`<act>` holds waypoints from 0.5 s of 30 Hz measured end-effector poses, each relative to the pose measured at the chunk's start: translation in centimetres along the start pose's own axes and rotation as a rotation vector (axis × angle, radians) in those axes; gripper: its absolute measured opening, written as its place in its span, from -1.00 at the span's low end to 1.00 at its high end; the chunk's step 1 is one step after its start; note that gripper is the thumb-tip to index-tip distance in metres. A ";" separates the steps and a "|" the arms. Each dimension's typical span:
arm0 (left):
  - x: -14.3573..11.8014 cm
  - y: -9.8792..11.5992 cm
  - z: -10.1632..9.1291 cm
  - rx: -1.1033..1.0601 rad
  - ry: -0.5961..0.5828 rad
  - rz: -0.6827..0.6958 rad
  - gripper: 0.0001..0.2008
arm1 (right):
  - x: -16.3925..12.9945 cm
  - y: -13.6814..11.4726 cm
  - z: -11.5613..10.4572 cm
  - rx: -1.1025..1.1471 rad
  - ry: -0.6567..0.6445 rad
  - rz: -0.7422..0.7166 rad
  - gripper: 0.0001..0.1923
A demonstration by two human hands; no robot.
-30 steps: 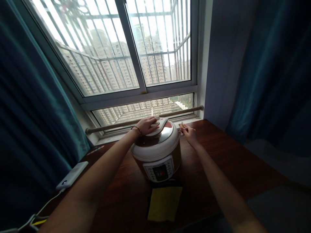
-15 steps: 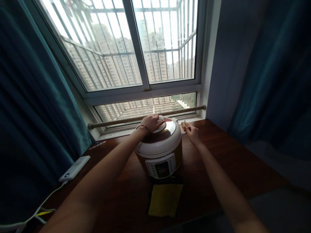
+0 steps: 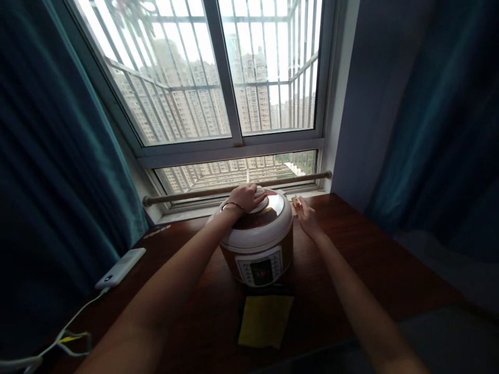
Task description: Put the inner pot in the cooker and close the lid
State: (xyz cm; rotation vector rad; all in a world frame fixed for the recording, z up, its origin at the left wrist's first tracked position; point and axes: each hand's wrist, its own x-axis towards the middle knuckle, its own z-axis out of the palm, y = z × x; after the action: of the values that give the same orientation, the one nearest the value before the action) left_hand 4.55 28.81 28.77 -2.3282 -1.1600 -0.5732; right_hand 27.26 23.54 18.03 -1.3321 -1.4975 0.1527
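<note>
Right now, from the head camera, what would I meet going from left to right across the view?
White device with a cable → rice cooker → person's right hand → right blue curtain.

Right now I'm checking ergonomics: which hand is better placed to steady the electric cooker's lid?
Probably the left hand: it rests on the lid; the right hand, beside the electric cooker, pinches a tan object.

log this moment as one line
left hand on cooker lid | right hand holding small tan item beside cooker | yellow sheet in front of cooker
</note>
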 end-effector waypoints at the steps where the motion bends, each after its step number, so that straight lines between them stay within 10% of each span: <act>1: 0.0 0.0 0.0 -0.002 -0.004 -0.010 -0.47 | -0.1 0.2 0.1 -0.002 0.005 0.010 -0.40; 15: -0.2 0.7 -1.0 0.007 -0.072 -0.066 -0.48 | 0.1 -0.3 0.1 0.001 -0.140 -0.199 -0.49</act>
State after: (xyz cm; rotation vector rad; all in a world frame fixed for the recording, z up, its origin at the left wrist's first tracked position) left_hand 4.86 27.77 29.28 -2.3296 -1.2734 -0.5110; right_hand 26.97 23.52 18.25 -1.1828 -1.7383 0.1211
